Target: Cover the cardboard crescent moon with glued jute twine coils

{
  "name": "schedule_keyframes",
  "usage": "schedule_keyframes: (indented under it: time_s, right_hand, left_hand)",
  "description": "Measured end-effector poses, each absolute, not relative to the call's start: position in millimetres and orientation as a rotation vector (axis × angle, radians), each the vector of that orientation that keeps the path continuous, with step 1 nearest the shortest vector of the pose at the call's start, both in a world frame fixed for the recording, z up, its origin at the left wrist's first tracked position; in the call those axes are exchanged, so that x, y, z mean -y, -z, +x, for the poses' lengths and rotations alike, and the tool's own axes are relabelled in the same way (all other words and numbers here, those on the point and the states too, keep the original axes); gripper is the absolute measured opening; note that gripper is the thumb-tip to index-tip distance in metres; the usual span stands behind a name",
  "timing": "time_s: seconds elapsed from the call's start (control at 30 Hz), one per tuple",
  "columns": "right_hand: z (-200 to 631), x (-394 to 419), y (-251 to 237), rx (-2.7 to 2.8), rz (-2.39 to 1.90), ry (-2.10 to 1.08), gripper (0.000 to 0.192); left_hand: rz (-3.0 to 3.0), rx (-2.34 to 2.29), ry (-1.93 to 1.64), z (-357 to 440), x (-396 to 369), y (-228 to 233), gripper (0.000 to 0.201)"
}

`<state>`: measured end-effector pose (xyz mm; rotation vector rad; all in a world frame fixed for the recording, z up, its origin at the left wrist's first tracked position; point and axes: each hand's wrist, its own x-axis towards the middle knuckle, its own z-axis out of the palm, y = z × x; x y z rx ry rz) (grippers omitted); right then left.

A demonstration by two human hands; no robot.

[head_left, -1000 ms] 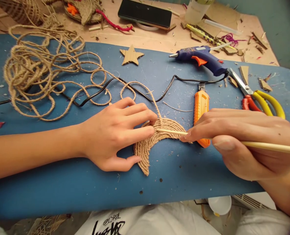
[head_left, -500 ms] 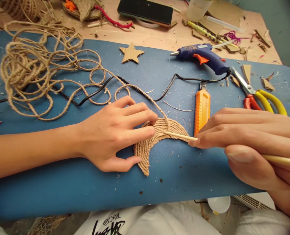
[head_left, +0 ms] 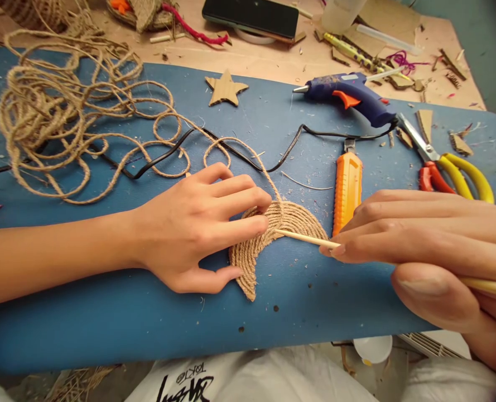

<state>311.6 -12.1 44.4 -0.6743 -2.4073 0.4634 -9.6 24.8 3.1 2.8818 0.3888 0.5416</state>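
Under the flat-spread left hand (head_left: 197, 229), the twine crescent (head_left: 273, 234) is half hidden (right hand (head_left: 432, 251) pinches a stick (head_left: 302, 238)).

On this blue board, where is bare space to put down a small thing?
Bare blue board runs along the near edge, below the left hand and the twine-covered crescent. A smaller patch lies between the cardboard star and the blue glue gun. The tangled jute twine crowds the left.

A blue mat (head_left: 105, 312) covers the scrap-strewn wooden tabletop (head_left: 273, 61), beyond which a teal wall (head_left: 482, 33) rises.
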Motion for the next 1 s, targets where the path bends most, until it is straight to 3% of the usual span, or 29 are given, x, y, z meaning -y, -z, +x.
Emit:
schedule_keyframes:
  time_s: [1.0]
  right_hand:
    - [305.7, 8.2, -45.6, 2.427, -0.710, -0.428, 0.031]
  left_hand:
    - [2.865, -0.401, -0.532, -8.9, -23.4, -4.0, 0.032]
